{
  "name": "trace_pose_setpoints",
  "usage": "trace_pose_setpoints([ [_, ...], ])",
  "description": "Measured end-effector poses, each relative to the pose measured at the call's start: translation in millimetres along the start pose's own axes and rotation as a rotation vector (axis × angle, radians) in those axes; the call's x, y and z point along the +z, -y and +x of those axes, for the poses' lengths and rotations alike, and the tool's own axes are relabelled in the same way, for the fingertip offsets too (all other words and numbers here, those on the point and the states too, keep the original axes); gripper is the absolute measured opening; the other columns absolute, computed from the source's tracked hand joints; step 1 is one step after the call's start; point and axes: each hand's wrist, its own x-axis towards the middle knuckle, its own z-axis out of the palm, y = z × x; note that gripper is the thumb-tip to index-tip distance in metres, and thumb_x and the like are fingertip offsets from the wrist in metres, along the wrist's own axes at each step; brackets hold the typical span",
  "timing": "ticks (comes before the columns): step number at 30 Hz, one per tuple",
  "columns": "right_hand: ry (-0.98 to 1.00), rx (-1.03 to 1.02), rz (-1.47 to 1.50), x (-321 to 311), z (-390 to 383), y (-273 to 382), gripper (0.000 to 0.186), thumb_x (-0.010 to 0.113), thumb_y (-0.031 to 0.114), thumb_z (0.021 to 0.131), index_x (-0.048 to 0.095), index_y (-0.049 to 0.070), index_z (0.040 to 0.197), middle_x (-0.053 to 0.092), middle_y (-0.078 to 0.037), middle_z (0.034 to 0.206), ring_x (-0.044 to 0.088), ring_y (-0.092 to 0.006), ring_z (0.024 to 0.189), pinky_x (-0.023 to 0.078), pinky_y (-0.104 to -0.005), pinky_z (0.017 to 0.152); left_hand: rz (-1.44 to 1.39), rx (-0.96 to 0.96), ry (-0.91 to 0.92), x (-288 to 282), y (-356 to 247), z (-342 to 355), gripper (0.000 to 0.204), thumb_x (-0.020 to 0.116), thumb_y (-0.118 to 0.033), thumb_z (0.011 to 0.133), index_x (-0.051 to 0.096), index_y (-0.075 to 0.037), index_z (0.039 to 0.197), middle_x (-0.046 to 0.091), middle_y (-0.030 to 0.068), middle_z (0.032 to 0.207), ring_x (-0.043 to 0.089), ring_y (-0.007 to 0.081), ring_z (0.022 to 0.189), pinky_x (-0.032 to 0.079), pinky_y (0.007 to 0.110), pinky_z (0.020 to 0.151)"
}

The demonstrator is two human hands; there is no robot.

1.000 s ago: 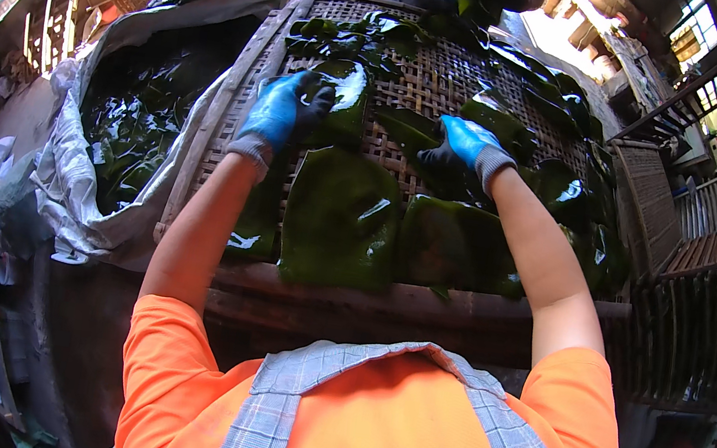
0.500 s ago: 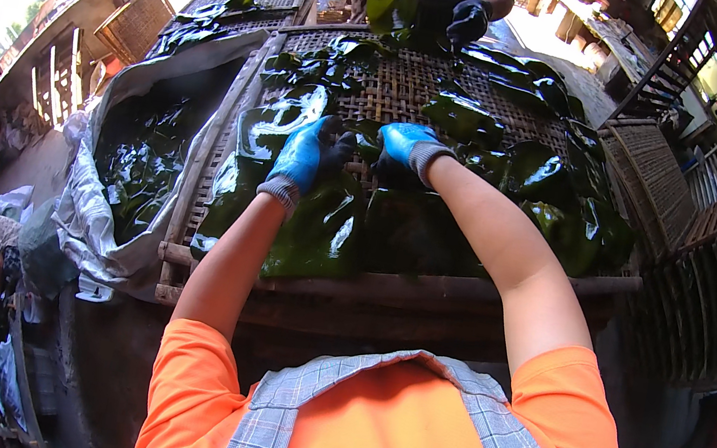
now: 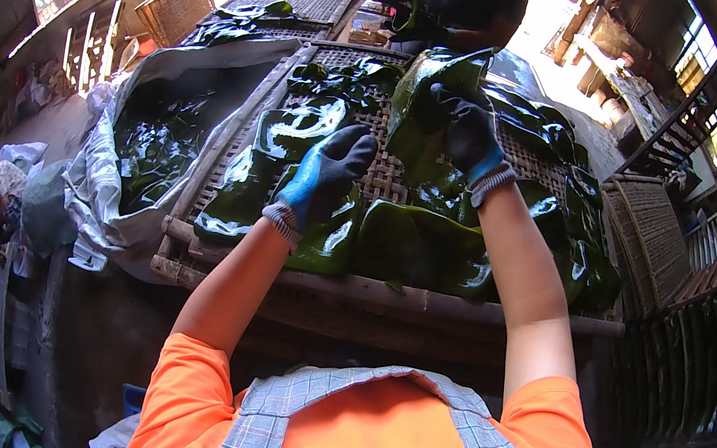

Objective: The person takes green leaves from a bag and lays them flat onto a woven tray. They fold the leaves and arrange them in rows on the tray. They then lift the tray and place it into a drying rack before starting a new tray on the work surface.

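Note:
My right hand [image 3: 471, 136], in a blue and dark glove, grips a glossy dark green leaf-like sheet [image 3: 422, 107]. The sheet stands raised off the woven bamboo tray [image 3: 375, 191], its upper edge curled. My left hand [image 3: 332, 168], gloved the same way, hovers over the tray's left half with loosely curved fingers and nothing visible in them. Beneath and beside it lie similar wet green sheets [image 3: 299, 125]. A broad one [image 3: 421, 243] is spread flat along the near edge, between my two forearms.
Left of the tray, a white sack [image 3: 92, 191] stands open with more green sheets inside. Across the tray, a person [image 3: 469, 2] in dark clothes handles a green piece. A wooden pole [image 3: 458, 306] runs along the near edge. Woven racks [image 3: 646, 242] lean at the right.
My right hand has moved up and right, lifting a green sheet. My left hand has shifted slightly right and lower. The person opposite has drawn their hands back from the tray.

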Motion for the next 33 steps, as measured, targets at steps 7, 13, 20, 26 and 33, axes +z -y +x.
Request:
trace_pose_setpoints([
  [7,-0.119,0.056,0.453,36,-38,-36,0.023,0.051,0.017,0.095,0.061,0.003,0.111,0.066,-0.009,0.101,0.064,-0.0230,0.088,0.053,-0.0363,0.080,0.002,0.012,0.239,39,-27,-20,0.046,0.055,-0.029,0.093,0.047,-0.006,0.133,0.061,0.0071,0.112,0.061,0.0165,0.094,0.051,0.034,0.087],
  [13,-0.066,0.004,0.721,42,-56,-50,0.037,0.047,0.027,0.096,0.053,0.001,0.121,0.061,-0.016,0.112,0.061,-0.0297,0.099,0.052,-0.0408,0.089,-0.617,-0.350,0.150,33,-13,-15,0.043,0.044,-0.048,0.097,0.056,-0.016,0.123,0.063,0.0031,0.115,0.062,0.0217,0.101,0.050,0.038,0.089],
  [20,-0.176,-0.051,0.287,86,-90,-48,0.027,0.051,-0.006,0.088,0.059,0.002,0.112,0.066,-0.006,0.097,0.064,-0.0156,0.084,0.054,-0.0271,0.073,-0.980,-0.194,0.720,15,12,10,0.041,0.037,-0.037,0.101,0.050,-0.008,0.128,0.062,0.0082,0.115,0.060,0.0191,0.101,0.048,0.036,0.090],
  [26,-0.146,0.399,0.037,57,-110,-26,0.015,0.065,-0.001,0.086,0.063,0.001,0.101,0.066,-0.006,0.090,0.062,-0.0126,0.077,0.053,-0.0246,0.067,-0.559,-0.114,0.250,-17,4,19,0.040,0.041,-0.033,0.101,0.053,0.000,0.119,0.060,0.0154,0.118,0.058,0.0274,0.110,0.044,0.042,0.100],
  [33,0.016,0.297,-0.224,39,-71,19,0.064,0.070,0.026,0.087,0.039,-0.003,0.135,0.060,-0.002,0.098,0.055,-0.0077,0.085,0.046,-0.0229,0.078,-0.207,-0.138,0.405,-60,-12,27,0.033,0.048,-0.026,0.099,0.053,-0.003,0.121,0.064,0.0082,0.106,0.063,0.0169,0.092,0.051,0.033,0.082],
])
